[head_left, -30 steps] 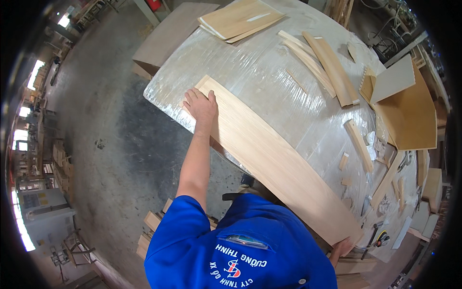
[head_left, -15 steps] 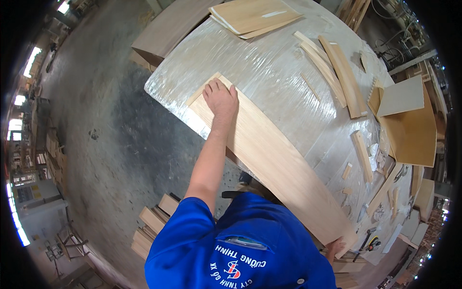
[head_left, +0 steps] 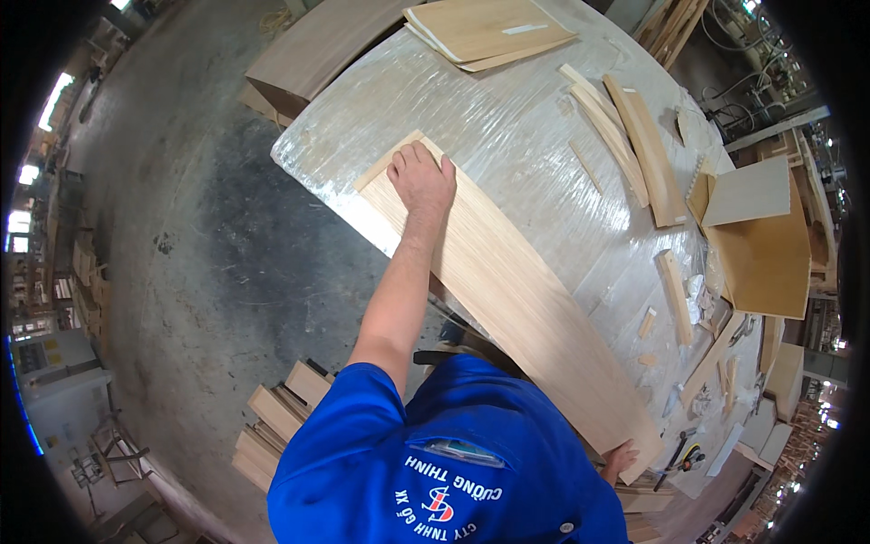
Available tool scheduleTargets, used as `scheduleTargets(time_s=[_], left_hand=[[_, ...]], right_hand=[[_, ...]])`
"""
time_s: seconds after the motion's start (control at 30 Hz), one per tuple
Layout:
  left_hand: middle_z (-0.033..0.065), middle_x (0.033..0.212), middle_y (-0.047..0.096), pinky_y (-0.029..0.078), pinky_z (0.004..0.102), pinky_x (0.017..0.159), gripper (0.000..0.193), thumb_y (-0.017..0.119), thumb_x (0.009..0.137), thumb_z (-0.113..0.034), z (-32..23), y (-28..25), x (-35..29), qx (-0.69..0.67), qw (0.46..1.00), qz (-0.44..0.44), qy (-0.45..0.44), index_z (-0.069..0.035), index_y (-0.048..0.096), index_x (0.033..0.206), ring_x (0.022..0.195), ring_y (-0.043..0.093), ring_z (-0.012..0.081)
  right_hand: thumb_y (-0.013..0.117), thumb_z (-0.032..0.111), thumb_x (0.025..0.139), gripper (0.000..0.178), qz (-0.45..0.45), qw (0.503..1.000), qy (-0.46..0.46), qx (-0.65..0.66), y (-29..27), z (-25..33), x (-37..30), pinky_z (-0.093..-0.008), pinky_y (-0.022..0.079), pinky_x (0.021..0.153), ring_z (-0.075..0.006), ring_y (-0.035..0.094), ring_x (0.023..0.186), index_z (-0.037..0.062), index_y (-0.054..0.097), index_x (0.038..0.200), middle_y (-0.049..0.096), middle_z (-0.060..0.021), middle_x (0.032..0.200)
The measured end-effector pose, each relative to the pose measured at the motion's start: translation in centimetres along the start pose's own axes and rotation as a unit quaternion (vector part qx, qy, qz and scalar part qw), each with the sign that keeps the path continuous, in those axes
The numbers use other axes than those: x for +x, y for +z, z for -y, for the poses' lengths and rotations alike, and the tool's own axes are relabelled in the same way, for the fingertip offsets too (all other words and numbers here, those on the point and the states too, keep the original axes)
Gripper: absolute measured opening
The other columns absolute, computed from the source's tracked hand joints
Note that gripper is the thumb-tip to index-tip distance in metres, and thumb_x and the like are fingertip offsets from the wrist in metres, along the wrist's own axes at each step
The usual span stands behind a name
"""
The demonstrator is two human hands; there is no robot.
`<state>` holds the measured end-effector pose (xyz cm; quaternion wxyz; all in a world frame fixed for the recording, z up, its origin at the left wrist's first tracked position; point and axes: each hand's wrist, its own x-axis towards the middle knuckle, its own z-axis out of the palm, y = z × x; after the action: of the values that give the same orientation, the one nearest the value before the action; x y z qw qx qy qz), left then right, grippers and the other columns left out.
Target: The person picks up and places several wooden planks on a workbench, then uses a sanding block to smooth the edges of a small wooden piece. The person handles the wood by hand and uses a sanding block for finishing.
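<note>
A long pale wooden board point(head_left: 535, 308) lies slantwise across the plastic-covered table, from the far left to the near right. A narrow strip or lip runs along its far end. My left hand point(head_left: 424, 178) grips that end, fingers bent over the strip and thumb toward the right edge. At the near right end my right hand point(head_left: 620, 461) holds the board's edge; part of that hand is hidden under my sleeve and behind the board.
Thin panels point(head_left: 494, 29) lie at the table's back. Curved wooden strips point(head_left: 648, 154), small offcuts point(head_left: 674, 295) and an open brown carton point(head_left: 761, 254) are to the right. A tape measure point(head_left: 692, 458) sits near the right end. More boards point(head_left: 276, 412) are stacked low at left.
The view has shifted slightly, so things at the right appear a little farther left. Both hands keep their places on the board.
</note>
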<state>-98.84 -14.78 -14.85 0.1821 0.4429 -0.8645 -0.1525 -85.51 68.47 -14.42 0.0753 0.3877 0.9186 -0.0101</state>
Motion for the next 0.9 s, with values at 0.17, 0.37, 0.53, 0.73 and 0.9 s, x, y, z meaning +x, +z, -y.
scheduleTargets(time_s=[0.17, 0.37, 0.53, 0.73, 0.9], left_hand=[[0.0170, 0.123, 0.054, 0.034, 0.0489, 0.105, 0.057, 0.066, 0.091, -0.035, -0.6, -0.2, 0.4, -0.020, 0.999, 0.035, -0.024, 0.004, 0.054, 0.131, 0.122, 0.047, 0.0327], [0.0189, 0.121, 0.054, 0.037, 0.0517, 0.104, 0.047, 0.067, 0.089, -0.034, 0.4, 1.3, 0.7, 0.007, 0.988, -0.146, 0.058, -0.001, 0.058, 0.120, 0.119, 0.050, 0.0360], [0.0265, 0.141, 0.048, 0.026, 0.0546, 0.119, 0.060, 0.062, 0.095, -0.034, 0.1, 1.0, -0.1, -0.017, 0.999, -0.019, 0.041, 0.005, 0.052, 0.139, 0.139, 0.039, 0.0423], [0.0276, 0.151, 0.043, 0.027, 0.0544, 0.119, 0.061, 0.059, 0.094, -0.030, 0.0, -2.5, 2.2, -0.027, 0.998, 0.037, 0.038, 0.007, 0.049, 0.142, 0.145, 0.037, 0.0390], [0.0234, 0.157, 0.040, 0.020, 0.0551, 0.123, 0.066, 0.051, 0.097, -0.036, -0.7, 1.3, 0.3, 0.018, 0.999, -0.006, 0.043, 0.001, 0.042, 0.151, 0.150, 0.030, 0.0386]], right_hand=[[0.036, 0.065, 0.103, 0.090, 0.026, 0.974, -0.090, -0.207, -0.6, -0.7, 0.7, -0.0546, 0.028, 0.119, -0.0521, 0.032, 0.144, -0.0034, 0.024, 0.159, 0.027, -0.0391, 0.157], [0.037, 0.066, 0.103, 0.089, -0.003, 1.000, -0.006, 0.025, -0.3, 2.3, -0.6, -0.0522, 0.026, 0.121, -0.0511, 0.030, 0.146, -0.0016, 0.024, 0.160, 0.026, -0.0380, 0.159], [0.036, 0.066, 0.103, 0.088, -0.005, 0.971, -0.074, -0.228, 0.1, -0.1, 0.2, -0.0528, 0.028, 0.121, -0.0497, 0.031, 0.146, -0.0005, 0.026, 0.160, 0.026, -0.0378, 0.159], [0.035, 0.066, 0.104, 0.081, -0.060, 0.997, 0.033, -0.043, 2.0, 5.0, 1.2, -0.0578, 0.031, 0.118, -0.0438, 0.034, 0.147, 0.0105, 0.028, 0.162, 0.029, -0.0280, 0.162], [0.033, 0.067, 0.104, 0.077, -0.111, 0.986, 0.086, -0.093, 0.6, 0.7, 1.3, -0.0580, 0.032, 0.116, -0.0384, 0.039, 0.145, 0.0169, 0.029, 0.162, 0.034, -0.0185, 0.163]])
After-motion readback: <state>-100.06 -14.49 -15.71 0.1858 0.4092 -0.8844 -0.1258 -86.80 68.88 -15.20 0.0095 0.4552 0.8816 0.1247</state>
